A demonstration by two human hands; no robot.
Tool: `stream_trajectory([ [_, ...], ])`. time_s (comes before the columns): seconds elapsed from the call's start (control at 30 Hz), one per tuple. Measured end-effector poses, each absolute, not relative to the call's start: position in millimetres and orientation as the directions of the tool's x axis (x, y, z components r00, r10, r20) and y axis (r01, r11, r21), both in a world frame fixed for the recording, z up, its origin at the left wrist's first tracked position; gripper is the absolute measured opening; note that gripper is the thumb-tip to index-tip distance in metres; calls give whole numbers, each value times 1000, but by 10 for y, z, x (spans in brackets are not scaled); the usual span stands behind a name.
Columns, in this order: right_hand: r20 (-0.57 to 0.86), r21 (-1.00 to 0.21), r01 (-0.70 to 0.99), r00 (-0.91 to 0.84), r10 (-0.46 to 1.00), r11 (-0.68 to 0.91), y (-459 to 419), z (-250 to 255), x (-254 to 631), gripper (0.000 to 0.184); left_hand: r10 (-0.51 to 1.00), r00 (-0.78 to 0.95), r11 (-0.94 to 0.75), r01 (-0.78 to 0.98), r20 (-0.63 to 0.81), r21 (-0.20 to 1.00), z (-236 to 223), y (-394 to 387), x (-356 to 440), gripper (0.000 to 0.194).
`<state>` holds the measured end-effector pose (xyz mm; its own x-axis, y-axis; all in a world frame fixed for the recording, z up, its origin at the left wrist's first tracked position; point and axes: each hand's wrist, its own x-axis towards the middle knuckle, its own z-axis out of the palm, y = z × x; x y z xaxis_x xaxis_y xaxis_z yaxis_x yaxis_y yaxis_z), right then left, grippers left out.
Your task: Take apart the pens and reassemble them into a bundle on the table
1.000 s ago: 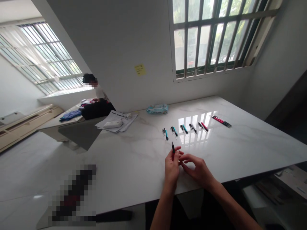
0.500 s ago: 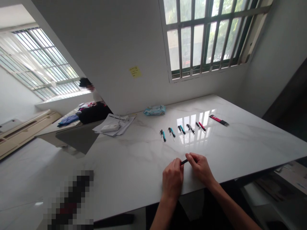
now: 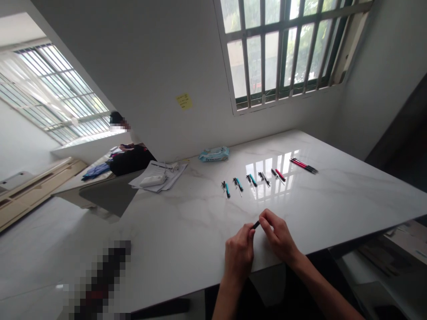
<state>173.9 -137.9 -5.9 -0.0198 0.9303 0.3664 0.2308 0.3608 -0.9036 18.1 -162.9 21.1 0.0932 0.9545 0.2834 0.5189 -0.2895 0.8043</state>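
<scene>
Hidden inside left hand [image 3: 239, 251] and right hand [image 3: 276, 233]: both ends of pen [image 3: 255, 225]. Visible between: only short, slim, dark stretch, slanting up rightward. Gripped by fingers of both, over surface [image 3: 187, 249] near front edge.

The left hand [image 3: 239, 250] is curled, back upward, the left forearm [image 3: 229, 294] steep behind it; the right hand [image 3: 277, 233] bends toward it, fingers folded, the right forearm [image 3: 320, 280] slanting inward.

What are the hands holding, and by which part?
A pen: left hand toward one end, right hand toward the other, a black stretch showing between.
</scene>
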Motion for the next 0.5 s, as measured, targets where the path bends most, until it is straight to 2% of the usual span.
stream_trajectory([
  [0.13,370,-914,169,-24,929,369,-1383,-31,1739,25,966,60,-244,521,251,818,191,-1627,163,22],
  [0.37,271,-962,0,-12,962,271,-1363,-19,1727,29,971,80,-236,455,225,859,176,-1621,110,23],
  [0.5,257,-966,-36,-30,966,256,-1281,65,1696,29,980,83,-200,318,183,927,116,-1592,49,26],
])
